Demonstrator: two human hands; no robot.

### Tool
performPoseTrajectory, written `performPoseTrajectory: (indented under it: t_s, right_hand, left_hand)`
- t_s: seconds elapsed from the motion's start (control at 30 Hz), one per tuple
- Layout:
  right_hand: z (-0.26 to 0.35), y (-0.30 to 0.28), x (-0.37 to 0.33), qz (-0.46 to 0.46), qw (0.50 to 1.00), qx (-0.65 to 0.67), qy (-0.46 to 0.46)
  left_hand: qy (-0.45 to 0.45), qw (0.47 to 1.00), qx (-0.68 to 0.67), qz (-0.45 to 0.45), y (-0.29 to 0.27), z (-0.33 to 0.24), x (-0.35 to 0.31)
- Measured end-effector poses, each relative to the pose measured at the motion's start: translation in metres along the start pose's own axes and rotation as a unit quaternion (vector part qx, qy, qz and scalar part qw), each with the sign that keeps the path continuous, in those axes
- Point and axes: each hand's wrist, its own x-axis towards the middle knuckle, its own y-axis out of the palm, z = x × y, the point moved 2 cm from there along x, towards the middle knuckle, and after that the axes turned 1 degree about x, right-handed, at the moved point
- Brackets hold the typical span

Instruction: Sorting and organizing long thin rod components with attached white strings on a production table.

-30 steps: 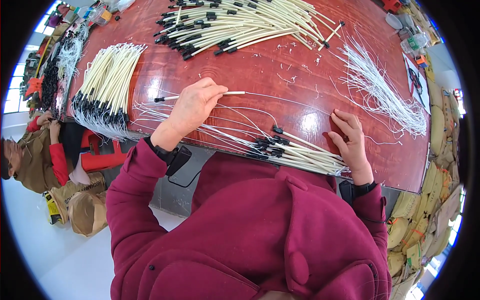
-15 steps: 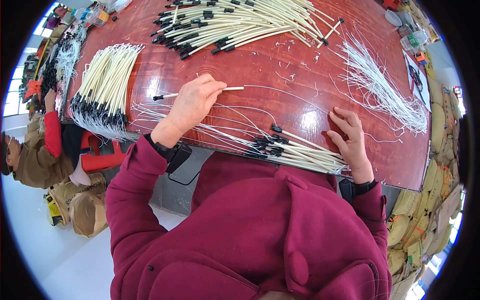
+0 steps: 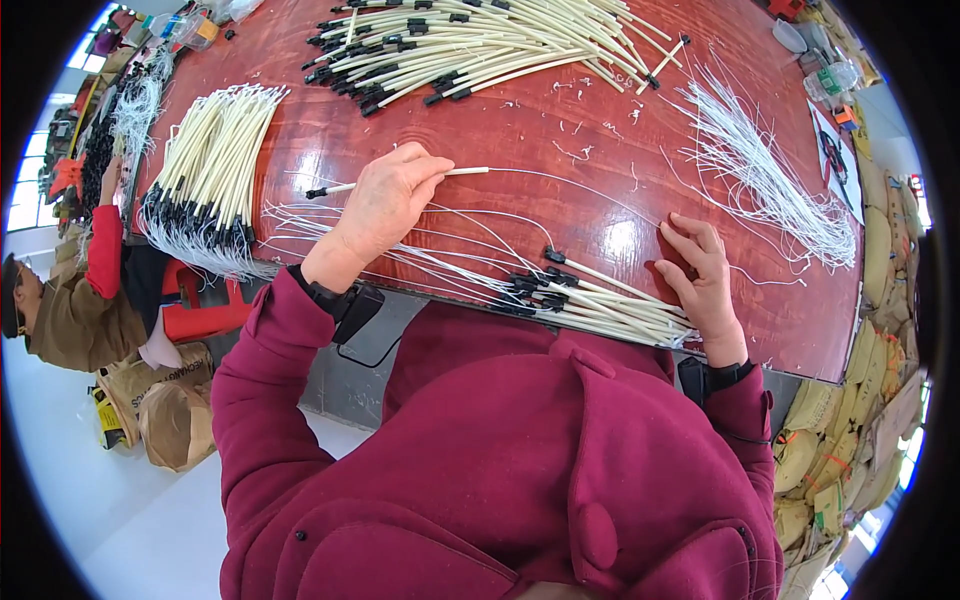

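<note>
My left hand [image 3: 388,195] pinches a thin cream tube [image 3: 468,171] above the table, with a black fitting [image 3: 317,193] at the tube's left end. From the right end a white cord [image 3: 570,184] arcs across to my right hand [image 3: 697,270]. That hand rests with fingers apart, its fingertips by the cord; whether they touch it I cannot tell. Beyond the right hand a length of cord reappears on the tabletop. Between my hands, at the near edge, lie several finished-looking tubes [image 3: 620,308] with black fittings and white cords trailing left.
The red table [image 3: 340,130] carries a large heap of tubes [image 3: 480,50] at the far side, a bundle of corded tubes [image 3: 225,150] on the left and loose white cords [image 3: 775,180] on the right. Scissors [image 3: 832,155] lie far right. A co-worker [image 3: 85,310] sits at left.
The tube's right end has risen very slightly with my left hand. My right hand stays in place. At the left, the co-worker's hand and head have shifted a little.
</note>
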Motion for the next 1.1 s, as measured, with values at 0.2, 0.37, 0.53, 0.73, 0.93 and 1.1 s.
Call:
performPoseTrajectory:
  t_s: [0.2, 0.37, 0.53, 0.73, 0.93, 1.1]
  right_hand:
    - [-0.001, -0.002, 0.001, -0.001, 1.0, 0.0, -0.005]
    - [-0.001, -0.002, 0.003, -0.017, 1.0, 0.02, 0.004]
    - [0.005, -0.007, 0.006, 0.04, 0.999, -0.02, -0.006]
    - [0.023, 0.003, 0.016, 0.088, 0.992, -0.066, -0.057]
    - [0.034, 0.009, 0.022, 0.04, 0.99, -0.097, -0.1]
    - [0.004, -0.002, 0.01, -0.003, 0.992, -0.112, -0.059]
  left_hand:
    - [-0.008, 1.0, -0.006, 0.001, 0.003, -0.003, 0.006]
    - [-0.004, 0.999, 0.032, 0.007, 0.008, -0.001, 0.012]
    - [0.082, 0.987, 0.134, 0.023, 0.02, -0.015, 0.03]
    - [0.25, 0.939, 0.192, 0.136, 0.076, -0.067, 0.075]
    - [0.303, 0.934, 0.15, 0.113, 0.126, -0.127, 0.091]
    - [0.236, 0.955, 0.151, 0.099, 0.089, -0.098, 0.081]
